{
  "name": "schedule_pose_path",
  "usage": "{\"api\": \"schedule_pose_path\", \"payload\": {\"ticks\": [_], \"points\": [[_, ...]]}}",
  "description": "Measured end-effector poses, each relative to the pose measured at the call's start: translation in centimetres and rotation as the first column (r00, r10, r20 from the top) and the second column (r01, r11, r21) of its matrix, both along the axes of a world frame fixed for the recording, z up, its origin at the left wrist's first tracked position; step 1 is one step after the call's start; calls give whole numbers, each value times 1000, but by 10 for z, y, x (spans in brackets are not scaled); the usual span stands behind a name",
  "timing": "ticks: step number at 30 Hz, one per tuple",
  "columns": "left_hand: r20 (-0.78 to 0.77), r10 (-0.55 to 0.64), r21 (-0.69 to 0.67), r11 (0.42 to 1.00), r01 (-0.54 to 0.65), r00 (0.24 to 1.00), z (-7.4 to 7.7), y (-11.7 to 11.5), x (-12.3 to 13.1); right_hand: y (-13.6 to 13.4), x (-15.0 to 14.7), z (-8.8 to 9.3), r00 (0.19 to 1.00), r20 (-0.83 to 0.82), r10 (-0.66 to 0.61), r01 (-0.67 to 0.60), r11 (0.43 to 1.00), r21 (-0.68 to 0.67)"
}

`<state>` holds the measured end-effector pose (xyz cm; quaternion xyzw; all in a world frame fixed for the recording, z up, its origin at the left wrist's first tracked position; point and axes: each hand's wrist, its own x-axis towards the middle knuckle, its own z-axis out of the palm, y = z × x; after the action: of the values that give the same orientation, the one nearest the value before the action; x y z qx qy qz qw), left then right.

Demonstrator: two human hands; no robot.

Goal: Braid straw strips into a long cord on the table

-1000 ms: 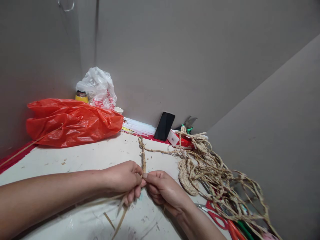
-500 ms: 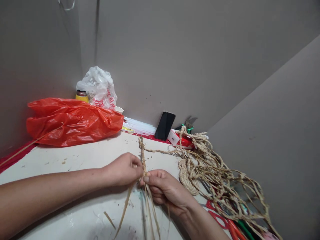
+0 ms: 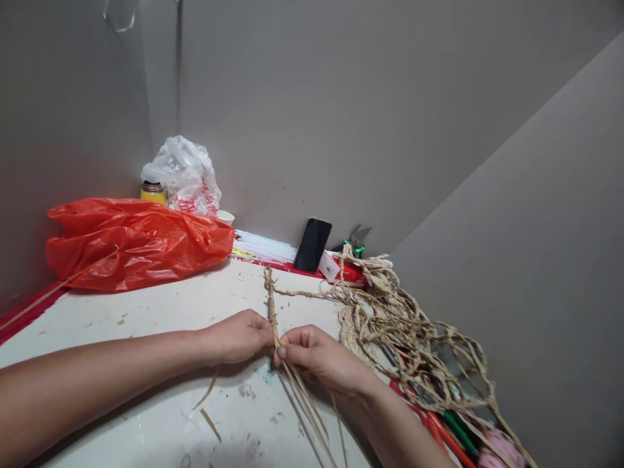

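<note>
A thin braid of tan straw-like fibre (image 3: 272,300) runs toward me along the white table (image 3: 160,416). My left hand (image 3: 241,337) pinches its near end from the left side. From the right, my right hand (image 3: 316,357) has thumb and forefinger closed on the same end, close by the left fingertips. Several loose fibre strands (image 3: 305,403) fan out below the right hand toward the table's front. A curved strand (image 3: 208,389) shows under my left wrist. The fingertips hide the exact spot where the strands meet the braid.
A heap of braided cord (image 3: 414,331) covers the right side, over red-handled scissors (image 3: 433,429). Along the back stand a phone (image 3: 312,244), pliers (image 3: 358,242), a red plastic bag (image 3: 141,244), a white bag (image 3: 185,172) and a yellow bottle (image 3: 153,192). Grey walls close in behind.
The long strand hanging below my left hand has swung left, under the wrist. The other loose strands now slant further right. Both hands stay at the braid's end while the view shifts slightly.
</note>
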<state>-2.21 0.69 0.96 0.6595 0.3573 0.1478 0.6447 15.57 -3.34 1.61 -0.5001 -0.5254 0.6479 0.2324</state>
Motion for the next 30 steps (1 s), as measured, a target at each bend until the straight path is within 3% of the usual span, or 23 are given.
{"api": "schedule_pose_path", "payload": {"ticks": [4, 8, 11, 15, 19, 25, 28, 30], "points": [[-31, -51, -40, 998, 49, 998, 1, 2, -2, -3, -3, -5, 972, 232, 25, -77, 973, 219], [-132, -38, -82, 996, 28, 990, 2, 0, -3, -5, -7, -3, 887, 461, -7, -151, 941, 304], [-149, -1, -25, 1000, -3, 989, 0, -2, -3, -5, -9, 5, 812, 581, -59, -187, 917, 353], [-96, 34, 58, 998, -28, 995, -10, -2, -1, -14, -20, 15, 777, 614, -138, -116, 928, 355], [-5, 74, 54, 996, -74, 997, -18, -2, 1, -31, -43, 13, 776, 599, -198, -15, 943, 332], [-5, 81, -22, 997, -81, 997, -9, -6, 0, -41, -64, 5, 705, 626, -333, 59, 907, 417], [-12, 63, -88, 994, -64, 998, -1, -9, -1, -51, -70, 2, 588, 685, -430, 11, 851, 525], [-6, 47, -110, 993, -48, 999, 1, -11, -2, -62, -73, 2, 485, 750, -450, -116, 817, 565]]}}
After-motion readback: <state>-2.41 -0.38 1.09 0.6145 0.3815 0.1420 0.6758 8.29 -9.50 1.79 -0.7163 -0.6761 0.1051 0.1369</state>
